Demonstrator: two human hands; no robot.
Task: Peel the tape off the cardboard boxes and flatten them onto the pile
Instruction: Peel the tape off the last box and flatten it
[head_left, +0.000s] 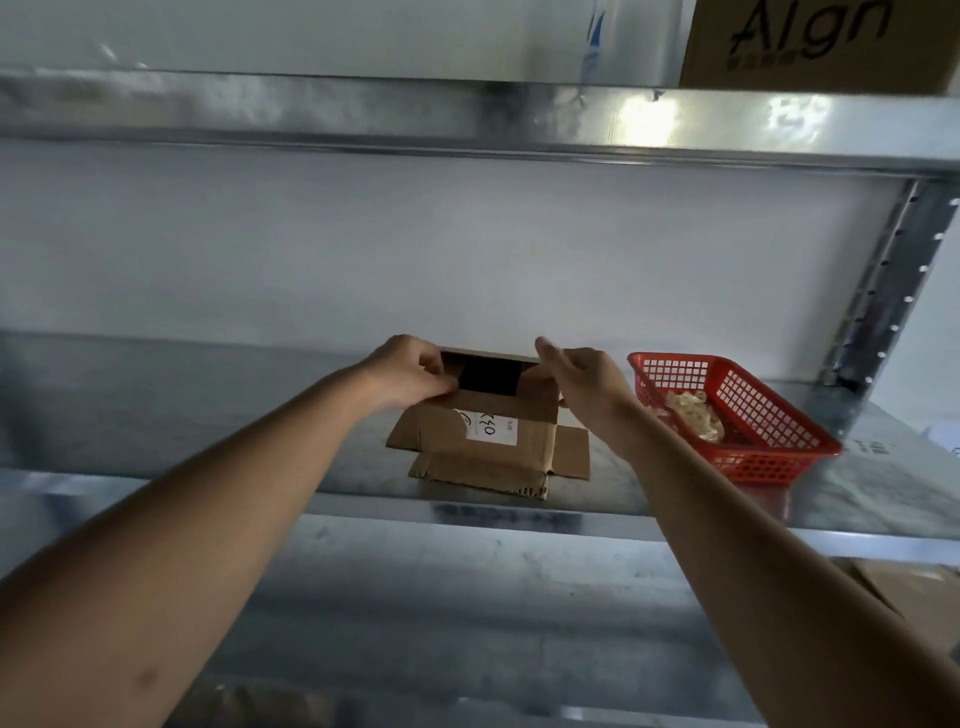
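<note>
A wide galvanized metal shelf (208, 415) fills the view, seen from a person's head looking forward along two bare outstretched forearms. On the upper shelf at the top right sits a large brown carton (821, 47) with dark lettering. Near the middle of the lower shelf stands a small cardboard box (498, 441), its top open and dark inside, its lower flaps splayed flat on the metal toward the viewer, a white label (492, 428) with handwriting on its front face. Just right of it, apart from it, is a red plastic basket (779, 447) holding a crumpled wad of pale material (693, 415), possibly removed tape. The box looks light, empty and thin-walled: stiff along its creases but easy to crush, so it is best held by its top edges or corners. The left hand (410, 376) grips the box's upper left corner, fingers curled over the rim and thumb against the front. The right hand (582, 379) is at the upper right edge with fingers extended and relaxed, touching or nearly touching the cardboard; whether it actually presses cannot be told. No flattened pile is in view.
</note>
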